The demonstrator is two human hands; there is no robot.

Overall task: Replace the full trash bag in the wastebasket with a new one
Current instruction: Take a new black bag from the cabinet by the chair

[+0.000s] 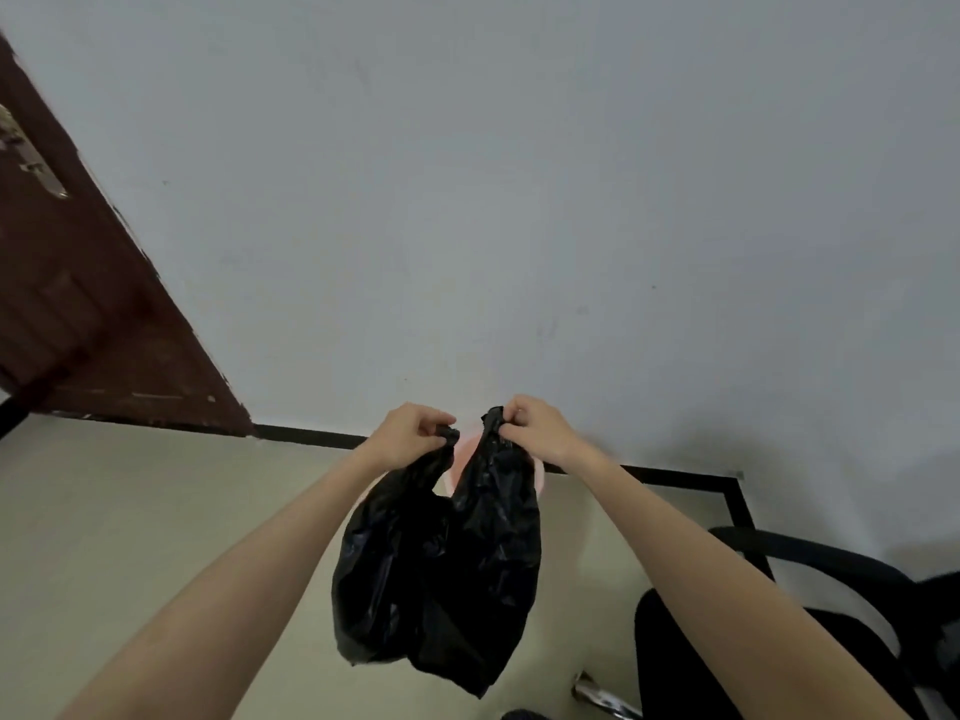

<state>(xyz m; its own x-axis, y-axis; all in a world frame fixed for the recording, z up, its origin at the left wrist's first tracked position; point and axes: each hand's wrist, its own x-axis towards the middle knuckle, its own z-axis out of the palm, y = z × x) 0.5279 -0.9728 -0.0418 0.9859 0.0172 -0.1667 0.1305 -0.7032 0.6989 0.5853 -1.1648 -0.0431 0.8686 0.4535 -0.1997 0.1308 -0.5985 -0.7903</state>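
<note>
Our left hand point(410, 431) & right hand point(535, 428) each pinch a handle of the crinkled black plastic trash bag point(441, 563), unlabelled, hanging above beige floor point(130, 511), pale wall point(519, 200) just beyond.

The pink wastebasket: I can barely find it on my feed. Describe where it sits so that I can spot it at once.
Follow the black baseboard along the foot of the pale wall to the middle of the view, where both hands hold up a black trash bag. The wastebasket shows only as a pale pink patch between the bag's two handles, the sole pink thing there.
</note>
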